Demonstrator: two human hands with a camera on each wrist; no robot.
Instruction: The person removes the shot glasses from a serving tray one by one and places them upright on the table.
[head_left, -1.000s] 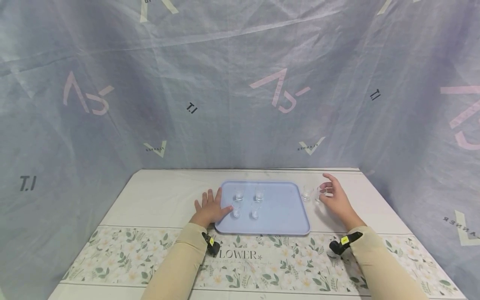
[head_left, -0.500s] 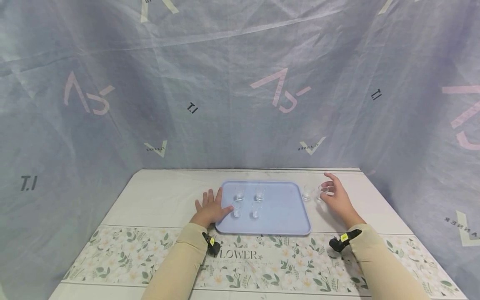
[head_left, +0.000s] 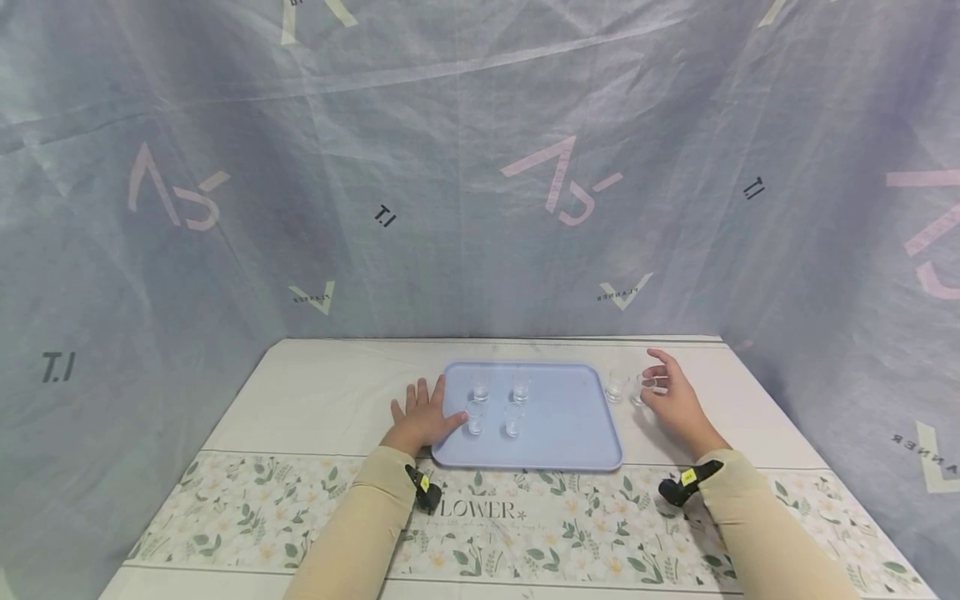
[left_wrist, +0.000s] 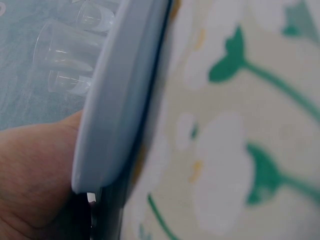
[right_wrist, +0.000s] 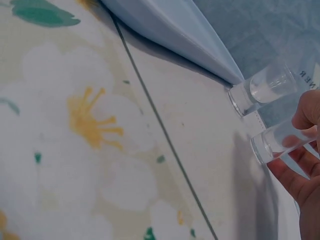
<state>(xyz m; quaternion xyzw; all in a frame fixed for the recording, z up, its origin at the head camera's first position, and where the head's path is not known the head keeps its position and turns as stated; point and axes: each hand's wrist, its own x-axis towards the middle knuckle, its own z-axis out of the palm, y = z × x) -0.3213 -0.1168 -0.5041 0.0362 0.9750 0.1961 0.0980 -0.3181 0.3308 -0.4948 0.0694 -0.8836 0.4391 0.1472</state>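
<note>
In the head view, a clear shot glass (head_left: 640, 392) stands upright at the right of the light blue tray (head_left: 570, 433), its wall pinched between the thumb and fingers of my right hand (head_left: 678, 408); the index finger sticks up free. A second clear shot glass (head_left: 614, 387) is between that one and the tray's right edge, and the right wrist view shows both close together. My left hand (head_left: 420, 420) lies with spread fingers over the tray's left edge, its thumb close to a small glass (head_left: 475, 423). In the left wrist view the tray's rim hides part of this hand.
Several clear glasses stand in two rows on the tray's left half, among them a back glass (head_left: 521, 390) and a front glass (head_left: 512, 426). A white cloth with a floral band (head_left: 585, 517) covers the table. Grey curtains (head_left: 465, 275) hang behind and at both sides.
</note>
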